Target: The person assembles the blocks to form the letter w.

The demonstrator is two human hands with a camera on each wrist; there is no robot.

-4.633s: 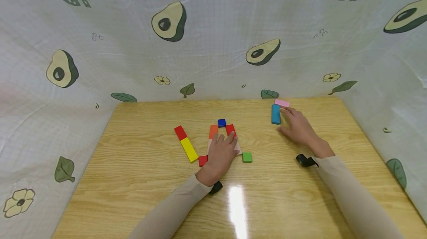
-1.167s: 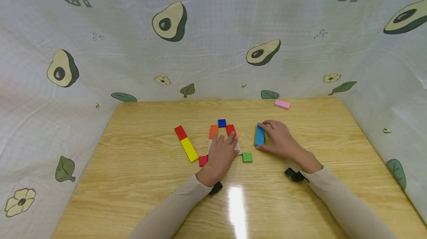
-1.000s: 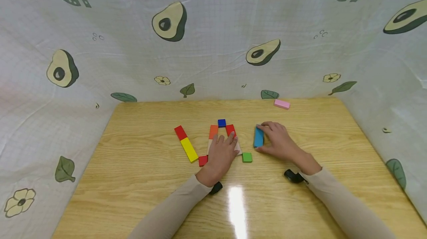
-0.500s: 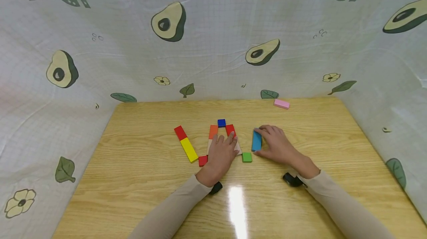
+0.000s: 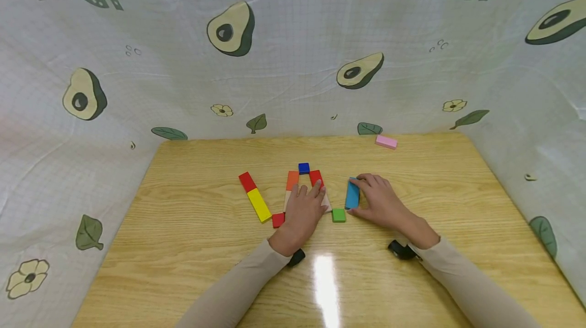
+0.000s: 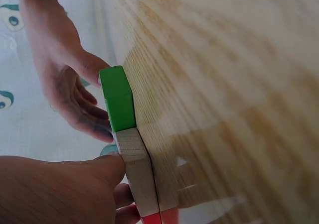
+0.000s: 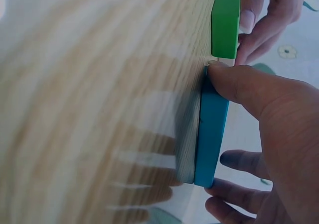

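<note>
My right hand (image 5: 382, 203) holds a light-blue rectangular block (image 5: 352, 195) by its two ends, thumb at the near end and fingertips at the far end. In the right wrist view the block lies low at the tabletop, its near corner close to a green square block (image 7: 226, 27). My left hand (image 5: 299, 218) rests over the middle of a block figure, fingers spread between its two slanted sides. An orange block (image 5: 292, 180) and a red block (image 5: 316, 178) show past its fingers. In the left wrist view, its thumb touches a pale wooden block (image 6: 137, 169).
A dark-blue cube (image 5: 304, 168) tops the figure. At its left lie a red square block (image 5: 278, 220), a slanted yellow block (image 5: 259, 206) and another red block (image 5: 247, 181). A pink block (image 5: 386, 142) lies at the back edge of the wooden table (image 5: 206, 277), before a patterned cloth.
My right hand has taken the light-blue block from beside the pink one and brought it left and nearer, up by the green block. The left hand has stayed in place.
</note>
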